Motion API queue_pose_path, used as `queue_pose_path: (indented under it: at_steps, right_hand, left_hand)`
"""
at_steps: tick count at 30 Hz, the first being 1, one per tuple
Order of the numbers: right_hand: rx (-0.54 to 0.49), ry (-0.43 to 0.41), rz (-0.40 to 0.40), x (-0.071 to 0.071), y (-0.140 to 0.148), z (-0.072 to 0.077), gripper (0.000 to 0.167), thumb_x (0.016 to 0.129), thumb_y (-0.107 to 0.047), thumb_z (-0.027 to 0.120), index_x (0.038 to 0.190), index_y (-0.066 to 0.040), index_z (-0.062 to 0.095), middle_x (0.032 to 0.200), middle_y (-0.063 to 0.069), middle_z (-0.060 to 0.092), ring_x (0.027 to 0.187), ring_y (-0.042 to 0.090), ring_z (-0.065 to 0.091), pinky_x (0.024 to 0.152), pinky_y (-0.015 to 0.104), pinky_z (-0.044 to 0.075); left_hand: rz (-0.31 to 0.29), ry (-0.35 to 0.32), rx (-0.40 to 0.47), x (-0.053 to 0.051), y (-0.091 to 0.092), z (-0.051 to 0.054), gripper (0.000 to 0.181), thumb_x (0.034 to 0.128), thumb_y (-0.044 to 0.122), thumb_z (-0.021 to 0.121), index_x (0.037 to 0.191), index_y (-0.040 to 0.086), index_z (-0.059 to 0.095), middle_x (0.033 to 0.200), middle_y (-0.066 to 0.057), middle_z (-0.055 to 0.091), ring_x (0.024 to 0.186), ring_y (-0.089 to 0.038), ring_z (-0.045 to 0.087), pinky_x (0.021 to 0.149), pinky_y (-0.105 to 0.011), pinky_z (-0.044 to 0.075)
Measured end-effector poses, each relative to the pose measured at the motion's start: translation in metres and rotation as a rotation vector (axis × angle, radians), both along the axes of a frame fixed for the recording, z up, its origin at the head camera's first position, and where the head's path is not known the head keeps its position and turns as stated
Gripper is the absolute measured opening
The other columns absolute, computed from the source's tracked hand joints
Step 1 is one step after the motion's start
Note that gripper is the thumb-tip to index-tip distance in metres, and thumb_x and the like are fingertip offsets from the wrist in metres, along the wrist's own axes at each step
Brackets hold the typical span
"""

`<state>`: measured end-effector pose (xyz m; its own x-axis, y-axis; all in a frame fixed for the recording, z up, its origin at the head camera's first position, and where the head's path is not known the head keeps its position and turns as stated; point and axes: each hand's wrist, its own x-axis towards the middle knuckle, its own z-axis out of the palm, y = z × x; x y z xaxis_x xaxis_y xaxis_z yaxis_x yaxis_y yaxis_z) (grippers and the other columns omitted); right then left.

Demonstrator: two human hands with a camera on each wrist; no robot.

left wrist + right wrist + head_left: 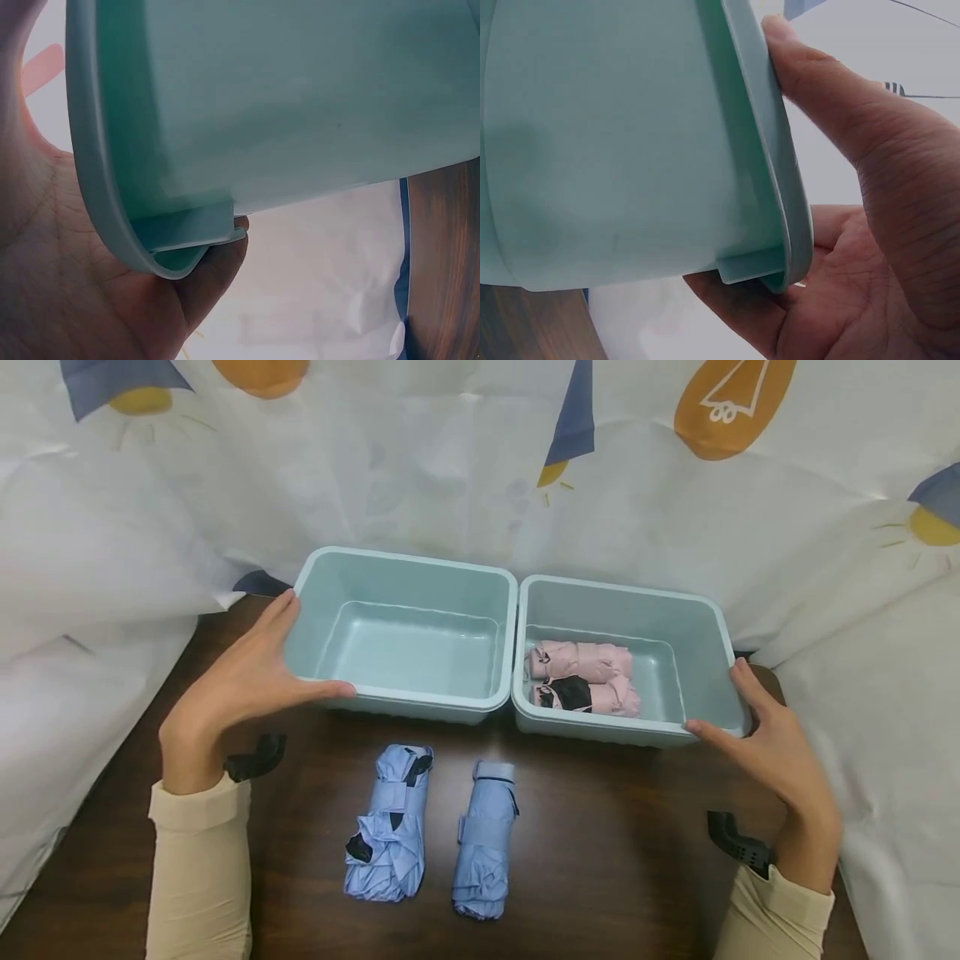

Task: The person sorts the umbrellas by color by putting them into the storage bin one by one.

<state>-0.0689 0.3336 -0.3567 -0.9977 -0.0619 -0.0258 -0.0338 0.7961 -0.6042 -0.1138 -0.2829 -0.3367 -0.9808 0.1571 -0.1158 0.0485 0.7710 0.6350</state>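
Two light blue-green plastic bins stand side by side at the back of the table. My left hand (240, 668) grips the outer corner of the left bin (420, 702), thumb along the front rim and fingers at the side; the left wrist view shows fingers behind the rim. At the right bin's (600, 727) outer corner, my right hand (776, 739) holds the rim between thumb and fingers. Inside the right bin lie two pink folded umbrellas (581, 660), one with a black patch. Nothing lies in the left bin. Two blue folded umbrellas (390, 827) (483, 843) lie in front.
The dark wooden table (600, 843) extends in front of the bins. White cloth (450, 460) with printed shapes hangs behind and at both sides, close to the bins' back rims. A black curved piece (257, 758) sits at the left wrist, another (738, 843) at the right.
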Motion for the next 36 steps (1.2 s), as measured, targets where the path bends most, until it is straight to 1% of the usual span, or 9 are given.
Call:
queue_pose_path:
  at_steps: [5, 14, 17, 20, 21, 24, 29, 33, 36]
  right_hand:
    - [0.030, -0.010, 0.007, 0.000, 0.001, 0.003, 0.099, 0.094, -0.037, 0.081, 0.169, -0.027, 0.018, 0.177, -0.011, 0.014, 0.165, 0.032, 0.021, 0.102, -0.003, 0.019]
    - [0.035, -0.030, 0.000, 0.002, -0.001, 0.005, 0.098, 0.095, -0.039, 0.079, 0.169, -0.032, 0.015, 0.177, -0.017, 0.010, 0.164, 0.035, 0.021, 0.110, 0.005, 0.022]
    - [0.028, -0.049, 0.008, 0.001, -0.002, 0.006, 0.099, 0.097, -0.039, 0.077, 0.170, -0.032, 0.011, 0.177, -0.016, 0.007, 0.164, 0.039, 0.020, 0.124, 0.031, 0.025]
    - [0.027, -0.058, 0.011, 0.001, -0.001, 0.004, 0.099, 0.097, -0.038, 0.077, 0.170, -0.030, 0.010, 0.178, -0.014, 0.007, 0.164, 0.040, 0.018, 0.125, 0.048, 0.025]
    - [0.024, -0.058, 0.014, 0.001, -0.001, 0.003, 0.099, 0.097, -0.037, 0.077, 0.170, -0.028, 0.010, 0.178, -0.013, 0.006, 0.164, 0.041, 0.018, 0.123, 0.058, 0.024]
    - [0.022, -0.056, 0.012, 0.000, -0.002, 0.001, 0.099, 0.097, -0.038, 0.077, 0.170, -0.029, 0.010, 0.178, -0.014, 0.006, 0.165, 0.039, 0.017, 0.122, 0.060, 0.024]
    - [0.003, -0.056, 0.023, -0.002, -0.004, -0.001, 0.100, 0.097, -0.038, 0.077, 0.170, -0.031, 0.009, 0.178, -0.016, 0.005, 0.165, 0.039, 0.017, 0.124, 0.056, 0.023]
    - [0.004, -0.061, 0.011, -0.001, -0.001, -0.002, 0.100, 0.097, -0.039, 0.077, 0.169, -0.036, 0.008, 0.176, -0.021, 0.003, 0.166, 0.035, 0.015, 0.127, 0.046, 0.023]
    - [0.005, -0.066, 0.005, 0.000, 0.000, 0.000, 0.100, 0.097, -0.040, 0.077, 0.169, -0.039, 0.008, 0.175, -0.025, 0.002, 0.166, 0.035, 0.014, 0.126, 0.054, 0.023]
  left_hand:
    - [-0.004, 0.007, 0.001, -0.002, 0.001, 0.000, 0.135, 0.0714, 0.054, 0.095, 0.169, 0.044, 0.002, 0.176, -0.008, 0.020, 0.135, -0.044, 0.046, 0.098, -0.077, 0.048]
    - [0.008, 0.001, -0.056, 0.001, 0.003, 0.004, 0.140, 0.0711, 0.058, 0.094, 0.169, 0.039, -0.005, 0.181, -0.001, -0.001, 0.150, -0.050, 0.033, 0.103, -0.084, 0.039]
    - [0.011, 0.007, -0.087, 0.003, 0.004, 0.005, 0.140, 0.0724, 0.060, 0.092, 0.170, 0.036, -0.005, 0.181, -0.001, -0.004, 0.162, -0.047, 0.016, 0.108, -0.085, 0.033]
    - [0.009, 0.033, -0.124, 0.007, 0.005, 0.007, 0.130, 0.0801, 0.061, 0.086, 0.171, 0.025, 0.000, 0.181, -0.003, -0.005, 0.168, -0.039, -0.004, 0.118, -0.083, 0.019]
    - [0.004, 0.060, -0.130, 0.009, 0.006, 0.007, 0.125, 0.0831, 0.060, 0.084, 0.172, 0.021, 0.005, 0.181, -0.006, -0.003, 0.168, -0.036, -0.006, 0.122, -0.081, 0.014]
    - [0.004, 0.203, -0.130, 0.017, 0.010, 0.011, 0.105, 0.0897, 0.052, 0.080, 0.169, 0.010, 0.025, 0.179, -0.015, 0.013, 0.168, -0.038, 0.003, 0.127, -0.075, 0.011]
    - [0.032, 0.487, -0.077, 0.039, 0.025, 0.011, 0.074, 0.0887, 0.036, 0.083, 0.154, 0.013, 0.056, 0.165, -0.018, 0.044, 0.153, -0.044, 0.036, 0.117, -0.075, 0.034]
    - [0.012, 0.659, -0.033, 0.059, 0.042, -0.001, 0.062, 0.0972, 0.054, 0.068, 0.137, 0.007, 0.069, 0.143, -0.023, 0.060, 0.132, -0.045, 0.050, 0.105, -0.064, 0.041]
    - [0.009, 0.712, -0.003, 0.075, 0.052, -0.012, 0.060, 0.0982, 0.056, 0.062, 0.120, 0.001, 0.072, 0.125, -0.023, 0.064, 0.118, -0.042, 0.056, 0.101, -0.049, 0.040]
